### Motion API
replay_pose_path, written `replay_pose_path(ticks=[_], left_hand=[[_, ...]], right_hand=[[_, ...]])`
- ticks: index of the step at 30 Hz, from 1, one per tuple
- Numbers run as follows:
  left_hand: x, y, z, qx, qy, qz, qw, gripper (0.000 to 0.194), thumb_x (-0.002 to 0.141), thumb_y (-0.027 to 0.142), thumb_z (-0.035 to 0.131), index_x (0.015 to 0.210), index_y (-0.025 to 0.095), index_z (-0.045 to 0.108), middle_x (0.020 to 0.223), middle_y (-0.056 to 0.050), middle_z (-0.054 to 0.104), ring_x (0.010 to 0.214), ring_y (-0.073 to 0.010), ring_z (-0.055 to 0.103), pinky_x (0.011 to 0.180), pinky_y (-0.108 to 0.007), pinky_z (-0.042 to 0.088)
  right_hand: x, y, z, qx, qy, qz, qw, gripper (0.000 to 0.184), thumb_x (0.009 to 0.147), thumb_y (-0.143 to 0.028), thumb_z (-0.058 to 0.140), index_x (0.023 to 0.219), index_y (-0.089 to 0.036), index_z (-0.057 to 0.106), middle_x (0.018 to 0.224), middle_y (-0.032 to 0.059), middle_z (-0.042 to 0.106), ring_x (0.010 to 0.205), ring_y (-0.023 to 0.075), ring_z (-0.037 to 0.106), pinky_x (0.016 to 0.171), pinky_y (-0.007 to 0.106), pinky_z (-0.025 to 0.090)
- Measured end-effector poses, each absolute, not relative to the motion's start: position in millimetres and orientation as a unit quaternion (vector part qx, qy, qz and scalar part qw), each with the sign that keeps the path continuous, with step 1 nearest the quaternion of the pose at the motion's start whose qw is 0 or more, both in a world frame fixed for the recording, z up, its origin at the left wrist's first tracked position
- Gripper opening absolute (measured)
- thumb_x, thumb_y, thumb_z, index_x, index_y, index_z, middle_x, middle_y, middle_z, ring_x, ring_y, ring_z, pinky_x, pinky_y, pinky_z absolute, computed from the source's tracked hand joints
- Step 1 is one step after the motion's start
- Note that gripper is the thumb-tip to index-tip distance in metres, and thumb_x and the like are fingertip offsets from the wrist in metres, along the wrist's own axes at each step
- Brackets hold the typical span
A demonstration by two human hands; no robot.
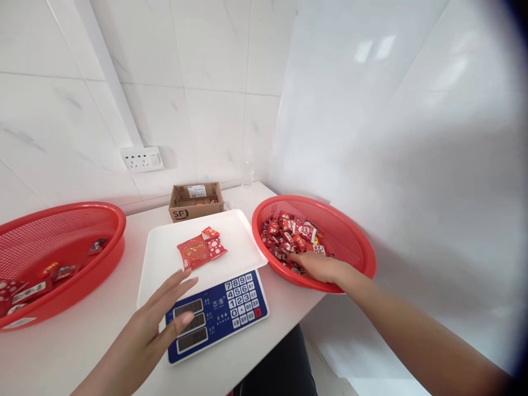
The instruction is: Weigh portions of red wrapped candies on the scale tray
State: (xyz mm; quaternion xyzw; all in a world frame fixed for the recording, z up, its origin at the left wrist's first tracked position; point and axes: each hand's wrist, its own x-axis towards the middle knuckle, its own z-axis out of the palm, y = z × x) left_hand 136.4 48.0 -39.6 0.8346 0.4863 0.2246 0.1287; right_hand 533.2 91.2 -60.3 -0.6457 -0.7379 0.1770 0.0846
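Right hand (317, 267), fingertips (hidden) among packets (287, 234)

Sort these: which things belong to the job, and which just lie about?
Job: right hand, in right red basket of wrapped snacks; left hand, over digital scale; red packets on its tray; probably left red basket.
Lying about, apparently: SF cardboard box, clear bottle.

Small wrapped packets (289, 228), mostly red with white and yellow print, heaped loose at mixed angles, left side of round red mesh basket (365, 247). Large red packet (193, 253), gold circular print, flat on white scale tray (243, 236). White-dotted red packet (216, 248) touching its right side; small orange-red packet (210, 232) just behind, tilted.
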Motion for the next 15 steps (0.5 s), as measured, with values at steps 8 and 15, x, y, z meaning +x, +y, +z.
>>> replay_pose_path(ticks=[8,15], left_hand=[[100,28,-72,0.811,0.520,0.243,0.113,0.045,0.088,0.045,0.048,0.132,0.044,0.043,0.137,0.007,0.052,0.123,-0.0193,0.049,0.087,-0.029,0.053],[98,22,-69,0.788,0.540,0.270,0.120,0.041,0.088,0.045,0.049,0.128,0.043,0.048,0.135,0.006,0.053,0.124,-0.0210,0.049,0.078,-0.025,0.057]], right_hand=[[522,89,-45,-0.650,-0.728,0.214,-0.031,0.049,0.074,-0.020,0.055,0.121,-0.031,0.063,0.127,0.0077,0.061,0.108,0.0323,0.060,0.093,0.046,0.043],[532,96,-21,-0.688,-0.699,0.193,0.031,0.050,0.078,-0.013,0.044,0.125,-0.025,0.059,0.101,0.0059,0.071,0.086,0.0235,0.067,0.079,0.037,0.050]])
